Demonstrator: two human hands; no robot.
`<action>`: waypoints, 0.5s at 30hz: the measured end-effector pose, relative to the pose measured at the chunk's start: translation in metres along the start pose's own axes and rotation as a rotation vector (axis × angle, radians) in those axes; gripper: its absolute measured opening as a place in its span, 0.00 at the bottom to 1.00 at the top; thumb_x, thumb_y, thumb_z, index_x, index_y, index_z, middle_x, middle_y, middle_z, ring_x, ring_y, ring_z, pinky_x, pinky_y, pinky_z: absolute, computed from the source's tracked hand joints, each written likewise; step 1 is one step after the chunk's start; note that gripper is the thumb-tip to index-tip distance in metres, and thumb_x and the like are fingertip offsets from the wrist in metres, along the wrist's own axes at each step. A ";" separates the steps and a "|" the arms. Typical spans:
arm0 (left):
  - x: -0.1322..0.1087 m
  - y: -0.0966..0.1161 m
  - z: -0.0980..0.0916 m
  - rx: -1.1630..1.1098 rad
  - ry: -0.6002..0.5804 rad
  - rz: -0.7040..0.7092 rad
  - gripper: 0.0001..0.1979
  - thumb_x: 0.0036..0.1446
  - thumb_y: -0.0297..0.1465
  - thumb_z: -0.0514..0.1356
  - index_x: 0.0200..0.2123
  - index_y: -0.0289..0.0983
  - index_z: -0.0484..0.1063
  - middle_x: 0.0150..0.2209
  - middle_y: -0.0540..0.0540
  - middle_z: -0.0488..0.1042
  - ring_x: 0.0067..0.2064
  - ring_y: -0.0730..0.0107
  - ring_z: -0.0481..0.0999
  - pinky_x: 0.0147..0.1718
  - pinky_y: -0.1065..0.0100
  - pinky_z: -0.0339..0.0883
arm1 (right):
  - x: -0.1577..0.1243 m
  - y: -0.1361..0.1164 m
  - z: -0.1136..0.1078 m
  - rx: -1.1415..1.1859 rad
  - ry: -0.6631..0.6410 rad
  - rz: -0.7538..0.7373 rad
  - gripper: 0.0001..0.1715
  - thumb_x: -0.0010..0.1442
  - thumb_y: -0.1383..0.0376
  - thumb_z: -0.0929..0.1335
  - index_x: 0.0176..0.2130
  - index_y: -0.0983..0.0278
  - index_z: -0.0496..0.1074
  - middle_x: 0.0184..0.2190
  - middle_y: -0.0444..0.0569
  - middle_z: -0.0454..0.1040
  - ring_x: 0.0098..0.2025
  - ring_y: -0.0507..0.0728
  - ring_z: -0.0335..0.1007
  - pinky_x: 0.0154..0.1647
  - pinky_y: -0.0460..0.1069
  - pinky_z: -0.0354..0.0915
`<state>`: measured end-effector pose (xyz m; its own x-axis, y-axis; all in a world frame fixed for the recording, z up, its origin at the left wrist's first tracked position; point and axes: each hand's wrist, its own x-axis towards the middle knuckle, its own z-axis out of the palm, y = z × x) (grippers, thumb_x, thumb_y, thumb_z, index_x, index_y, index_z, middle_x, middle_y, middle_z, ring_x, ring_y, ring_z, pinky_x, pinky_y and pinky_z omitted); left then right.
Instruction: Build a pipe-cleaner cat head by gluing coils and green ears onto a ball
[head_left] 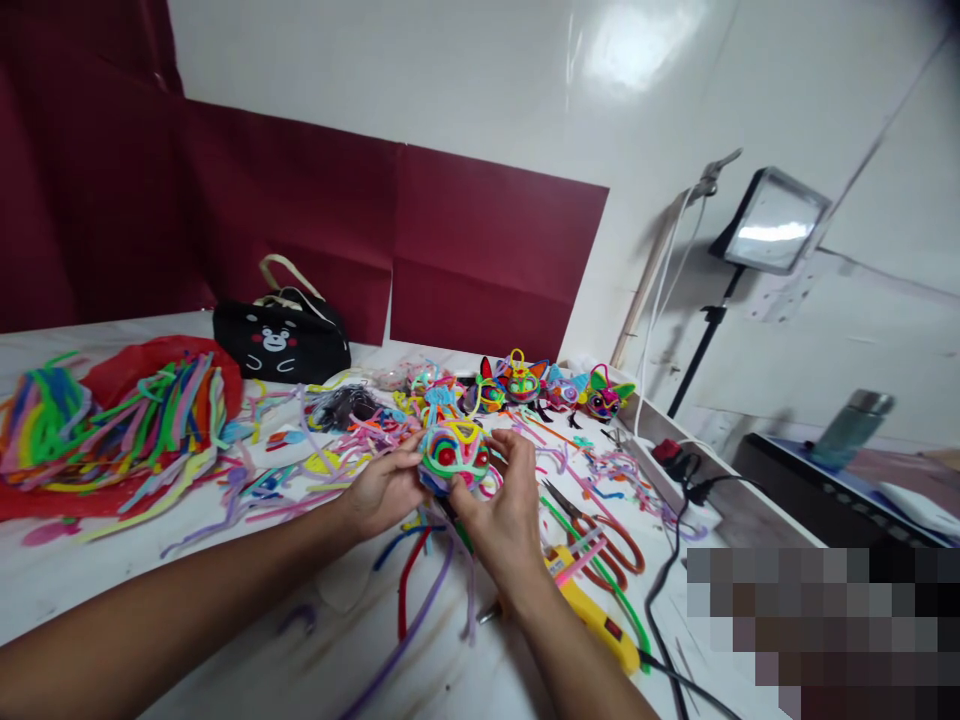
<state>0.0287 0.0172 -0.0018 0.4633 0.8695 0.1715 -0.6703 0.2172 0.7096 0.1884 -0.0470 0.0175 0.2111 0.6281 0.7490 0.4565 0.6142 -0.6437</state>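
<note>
Both hands hold a small, colourful animal-like head made of pipe cleaners (452,450), with red round eyes and a yellow trim, just above the table. My left hand (386,492) grips its left side with thumb and fingers. My right hand (508,512) closes on its right side, the thumb pressed to the lower front. Below them lie loose pipe cleaners, among them a red one (409,585) and a purple one (420,625). Near my right wrist are a yellow glue gun (596,622) and orange-handled scissors (611,550).
A red bag (225,370) of bundled pipe cleaners (165,415) lies at the left. Behind stands a black bag (281,338). Several similar finished-looking heads (606,395) sit at the back right. A black cable (664,600) runs along the right edge; a lamp (776,220) stands beyond.
</note>
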 end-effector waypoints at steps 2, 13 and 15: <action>0.001 0.000 -0.002 -0.002 -0.008 -0.007 0.34 0.52 0.22 0.61 0.64 0.40 0.65 0.50 0.41 0.81 0.52 0.51 0.81 0.57 0.49 0.69 | -0.001 0.001 0.001 0.001 0.012 -0.014 0.30 0.51 0.68 0.70 0.52 0.61 0.60 0.48 0.53 0.66 0.52 0.62 0.68 0.54 0.60 0.70; 0.002 -0.001 -0.008 -0.009 -0.034 -0.025 0.36 0.51 0.22 0.61 0.65 0.38 0.64 0.51 0.41 0.81 0.54 0.50 0.79 0.60 0.48 0.65 | -0.002 0.003 0.001 -0.005 0.032 -0.037 0.30 0.51 0.68 0.70 0.53 0.61 0.60 0.49 0.53 0.66 0.52 0.61 0.68 0.54 0.60 0.70; 0.002 -0.001 -0.007 -0.007 -0.038 -0.030 0.35 0.51 0.22 0.61 0.64 0.38 0.64 0.51 0.41 0.81 0.54 0.50 0.79 0.60 0.47 0.64 | -0.002 0.003 0.001 0.004 0.028 -0.029 0.30 0.51 0.69 0.70 0.53 0.61 0.60 0.49 0.53 0.66 0.52 0.61 0.68 0.54 0.60 0.70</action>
<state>0.0262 0.0214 -0.0065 0.5051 0.8449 0.1762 -0.6598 0.2463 0.7100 0.1888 -0.0462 0.0136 0.2215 0.5964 0.7715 0.4593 0.6341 -0.6220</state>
